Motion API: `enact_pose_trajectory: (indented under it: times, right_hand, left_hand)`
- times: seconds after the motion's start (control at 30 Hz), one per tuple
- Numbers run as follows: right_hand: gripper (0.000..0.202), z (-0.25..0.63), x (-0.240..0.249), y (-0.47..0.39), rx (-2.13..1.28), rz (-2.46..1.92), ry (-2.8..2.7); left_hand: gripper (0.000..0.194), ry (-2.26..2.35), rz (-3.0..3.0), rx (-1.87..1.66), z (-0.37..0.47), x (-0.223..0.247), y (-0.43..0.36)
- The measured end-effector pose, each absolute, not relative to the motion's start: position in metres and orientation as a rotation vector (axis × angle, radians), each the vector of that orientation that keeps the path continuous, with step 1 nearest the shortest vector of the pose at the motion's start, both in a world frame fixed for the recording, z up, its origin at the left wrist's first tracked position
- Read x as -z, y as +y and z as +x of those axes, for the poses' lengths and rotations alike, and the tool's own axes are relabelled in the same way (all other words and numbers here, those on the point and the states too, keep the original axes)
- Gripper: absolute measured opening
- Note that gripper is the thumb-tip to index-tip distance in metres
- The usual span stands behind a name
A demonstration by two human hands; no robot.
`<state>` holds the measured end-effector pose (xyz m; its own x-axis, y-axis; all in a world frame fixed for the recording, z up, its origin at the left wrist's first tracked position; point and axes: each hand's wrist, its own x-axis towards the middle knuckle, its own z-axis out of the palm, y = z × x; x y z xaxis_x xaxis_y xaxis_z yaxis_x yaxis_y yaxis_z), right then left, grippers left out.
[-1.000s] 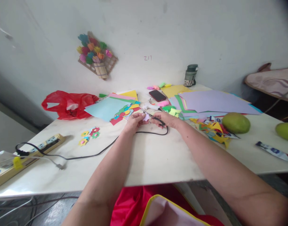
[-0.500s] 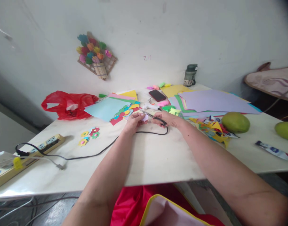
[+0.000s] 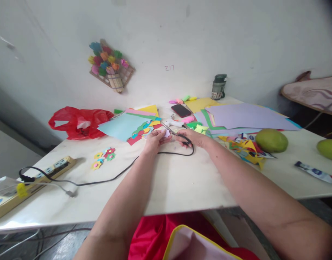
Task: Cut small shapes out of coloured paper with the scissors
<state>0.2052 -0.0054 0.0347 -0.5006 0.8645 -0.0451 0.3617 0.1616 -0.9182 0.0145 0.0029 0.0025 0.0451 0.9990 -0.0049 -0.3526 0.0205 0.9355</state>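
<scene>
My left hand [image 3: 155, 140] is closed on a small piece of lilac paper [image 3: 167, 133], which sticks out past the fingertips. In my right hand [image 3: 191, 138] is a pair of scissors [image 3: 185, 138] with black handles, its blades pointing up and left beside the paper. Whether the blades touch the paper I cannot tell. Just beyond the hands lies a white glue gun [image 3: 174, 123], and its black cord [image 3: 122, 171] loops under my wrists. Colourful paper cut-outs [image 3: 141, 130] are spread left of my left hand. Several small paper flowers [image 3: 105, 157] lie farther left on the table.
A red plastic bag [image 3: 92, 131] and a power strip [image 3: 56, 167] sit on the left. Behind are a phone [image 3: 181, 110], coloured sheets [image 3: 244, 115] and a bottle [image 3: 218, 86]. To the right are paper scraps [image 3: 246, 148], a green mango-like fruit [image 3: 271, 141] and a tube [image 3: 316, 172].
The scissors' blades have shifted slightly, and the lilac paper has turned a little in my left hand. Both hands stay in nearly the same place.
</scene>
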Motion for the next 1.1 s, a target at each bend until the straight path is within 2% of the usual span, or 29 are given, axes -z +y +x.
enact_pose_trajectory:
  times: [0.17, 0.43, 0.63, 1.1]
  right_hand:
    - [0.036, 0.205, -0.031, -0.003, -1.327, -1.157, -1.915]
    - [0.034, 0.201, -0.027, -0.002, -1.322, -1.141, -1.790]
    - [0.046, 0.194, -0.024, 0.000, -1.322, -1.065, -1.475]
    - [0.043, 0.178, -0.025, 0.000, -1.224, -1.004, -1.251]
  left_hand:
    - [0.030, 0.903, 0.929, -1.357, 0.016, -0.005, 0.000]
    - [0.023, 0.891, 0.893, -1.407, 0.020, -0.006, -0.002]
    - [0.019, 0.867, 0.901, -1.416, 0.020, -0.003, 0.001]
    - [0.032, 0.827, 1.005, -1.263, 0.023, 0.000, 0.000]
